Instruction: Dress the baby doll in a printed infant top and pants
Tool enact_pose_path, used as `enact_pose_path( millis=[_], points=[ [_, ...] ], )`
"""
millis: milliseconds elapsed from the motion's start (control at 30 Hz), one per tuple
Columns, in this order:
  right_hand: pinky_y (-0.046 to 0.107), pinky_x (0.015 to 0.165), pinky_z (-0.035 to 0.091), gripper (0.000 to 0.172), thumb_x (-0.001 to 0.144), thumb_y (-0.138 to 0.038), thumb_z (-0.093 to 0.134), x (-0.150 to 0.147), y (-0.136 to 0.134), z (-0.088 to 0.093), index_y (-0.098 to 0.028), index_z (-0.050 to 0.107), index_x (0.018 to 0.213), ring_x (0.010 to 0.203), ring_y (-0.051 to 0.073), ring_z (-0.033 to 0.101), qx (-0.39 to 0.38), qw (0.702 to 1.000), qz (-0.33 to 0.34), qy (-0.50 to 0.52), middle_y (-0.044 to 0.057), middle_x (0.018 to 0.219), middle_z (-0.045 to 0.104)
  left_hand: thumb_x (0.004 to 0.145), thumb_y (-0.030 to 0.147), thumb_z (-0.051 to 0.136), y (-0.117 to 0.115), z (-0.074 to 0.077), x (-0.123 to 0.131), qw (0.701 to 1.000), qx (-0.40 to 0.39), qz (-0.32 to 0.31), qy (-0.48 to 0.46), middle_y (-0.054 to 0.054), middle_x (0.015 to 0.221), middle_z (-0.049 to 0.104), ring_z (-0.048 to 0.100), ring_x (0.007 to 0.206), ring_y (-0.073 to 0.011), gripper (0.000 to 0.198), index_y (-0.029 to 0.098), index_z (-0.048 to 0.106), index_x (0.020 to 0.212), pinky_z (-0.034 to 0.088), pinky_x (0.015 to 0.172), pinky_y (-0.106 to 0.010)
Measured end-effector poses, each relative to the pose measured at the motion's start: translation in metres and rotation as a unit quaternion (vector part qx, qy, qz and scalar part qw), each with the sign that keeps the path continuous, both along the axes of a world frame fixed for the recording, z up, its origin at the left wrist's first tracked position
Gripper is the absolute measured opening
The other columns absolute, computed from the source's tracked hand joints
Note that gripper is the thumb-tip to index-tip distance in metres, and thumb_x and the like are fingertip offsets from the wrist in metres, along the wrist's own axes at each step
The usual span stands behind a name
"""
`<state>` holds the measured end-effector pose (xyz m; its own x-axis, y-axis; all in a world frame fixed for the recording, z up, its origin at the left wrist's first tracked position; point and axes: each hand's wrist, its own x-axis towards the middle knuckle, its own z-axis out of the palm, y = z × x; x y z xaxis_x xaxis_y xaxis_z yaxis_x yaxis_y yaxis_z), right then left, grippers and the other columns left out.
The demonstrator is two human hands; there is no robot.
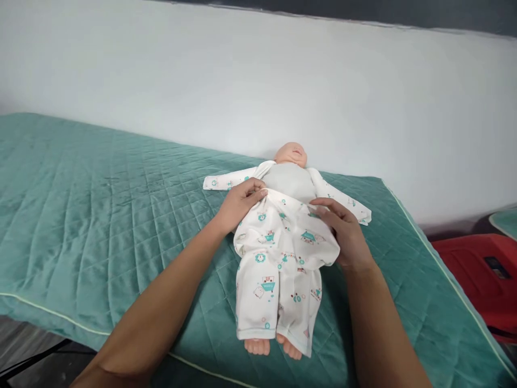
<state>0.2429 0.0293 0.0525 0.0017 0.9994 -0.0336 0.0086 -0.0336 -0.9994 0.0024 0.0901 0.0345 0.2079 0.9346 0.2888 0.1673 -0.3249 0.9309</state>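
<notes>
A baby doll [291, 155] lies on its back, its feet toward me. White printed baby pants [278, 253] cover its legs and reach up to the belly; the toes show below the cuffs. At the left of the waistband, my left hand [244, 200] pinches the cloth between thumb and fingers. My right hand [341, 226] grips the waistband's right side, fingers bent over its edge. Above the band the doll's grey torso [287, 180] is bare in front. A matching printed shirt [341, 200] lies spread open, with sleeves out to both sides.
A green quilted cover [100, 215] lies under the doll, with pale piping along its edges. Behind it stands a white wall [242, 81]. A red plastic object [480, 269] is beyond the right edge. Grey floor [24, 350] shows at lower left.
</notes>
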Motion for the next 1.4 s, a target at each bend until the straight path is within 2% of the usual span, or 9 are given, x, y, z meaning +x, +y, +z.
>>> enact_pose_path(
  millis=[167,300,433,567,733,900,1067,1167,1400],
  points=[
    [0.030,0.048,0.029,0.023,0.077,-0.045,0.070,0.009,0.014,-0.012,-0.025,0.058,0.082,0.053,0.015,0.039,0.025,0.992,-0.119,0.028,-0.001,0.063,0.046,0.086,0.033,0.062,0.010,-0.010,-0.002,0.996,0.015,0.075,-0.035,0.002,0.079,0.059,0.054,0.077,-0.0151,0.014,0.019,0.061,0.083,0.042,0.075,-0.027],
    [0.030,0.050,0.033,0.024,0.071,-0.036,0.076,0.015,0.021,-0.018,-0.025,0.057,0.080,0.055,0.014,0.041,0.018,0.984,-0.139,0.108,-0.003,0.063,0.047,0.085,0.032,0.062,0.018,-0.020,-0.003,0.994,0.002,0.098,-0.038,0.003,0.074,0.056,0.051,0.074,-0.0144,0.014,0.019,0.059,0.081,0.040,0.072,-0.026],
    [0.026,0.055,0.038,0.030,0.069,-0.031,0.082,0.017,0.019,-0.017,-0.024,0.063,0.091,0.061,0.012,0.049,-0.007,0.988,-0.066,0.138,-0.003,0.073,0.056,0.084,0.036,0.063,0.019,-0.023,-0.004,0.997,-0.050,0.045,-0.048,0.002,0.074,0.056,0.050,0.072,-0.0138,0.018,0.018,0.060,0.082,0.038,0.068,-0.025],
    [0.025,0.057,0.039,0.036,0.071,-0.033,0.083,0.021,0.016,-0.014,-0.024,0.066,0.101,0.061,0.011,0.050,0.002,0.998,0.010,0.069,-0.005,0.072,0.056,0.085,0.040,0.064,0.014,-0.015,-0.009,0.996,-0.081,-0.023,-0.029,0.003,0.073,0.052,0.047,0.068,-0.0119,0.023,0.018,0.058,0.083,0.035,0.065,-0.024],
    [0.026,0.059,0.038,0.033,0.072,-0.032,0.077,0.026,0.017,-0.018,-0.023,0.064,0.101,0.061,0.011,0.050,0.017,0.999,-0.004,-0.035,-0.005,0.072,0.056,0.081,0.042,0.067,0.006,-0.001,-0.022,0.983,-0.163,-0.073,0.038,0.003,0.075,0.053,0.044,0.063,-0.0102,0.026,0.018,0.057,0.084,0.032,0.057,-0.022],
    [0.027,0.064,0.040,0.027,0.068,-0.024,0.067,0.032,0.023,-0.026,-0.022,0.064,0.095,0.068,0.014,0.054,0.021,0.980,-0.041,-0.193,-0.003,0.077,0.060,0.071,0.031,0.068,0.006,-0.001,-0.032,0.964,-0.207,-0.157,0.062,0.004,0.073,0.053,0.042,0.059,-0.0090,0.019,0.019,0.056,0.082,0.029,0.053,-0.021],
    [0.031,0.071,0.042,0.017,0.069,-0.024,0.060,0.030,0.028,-0.033,-0.022,0.063,0.085,0.078,0.019,0.058,0.027,0.926,-0.133,-0.353,0.002,0.085,0.067,0.073,0.027,0.059,0.012,-0.013,-0.022,0.985,-0.144,-0.043,0.087,0.004,0.071,0.054,0.045,0.058,-0.0128,0.021,0.022,0.054,0.093,0.034,0.056,-0.024],
    [0.032,0.073,0.042,0.014,0.072,-0.025,0.059,0.026,0.028,-0.030,-0.022,0.063,0.085,0.081,0.020,0.060,0.019,0.900,-0.151,-0.408,0.004,0.088,0.069,0.074,0.021,0.054,0.016,-0.020,-0.013,0.985,-0.052,0.044,0.160,-0.001,0.081,0.063,0.056,0.074,-0.0186,0.026,0.022,0.053,0.100,0.041,0.070,-0.029],
    [0.032,0.071,0.044,0.012,0.075,-0.025,0.059,0.028,0.029,-0.028,-0.021,0.064,0.085,0.085,0.023,0.065,-0.043,0.910,-0.063,-0.407,0.006,0.091,0.074,0.075,0.017,0.054,0.023,-0.012,-0.005,0.942,-0.037,0.014,0.332,-0.009,0.087,0.069,0.059,0.078,-0.0228,0.007,0.020,0.054,0.081,0.039,0.068,-0.031]
  ],
)
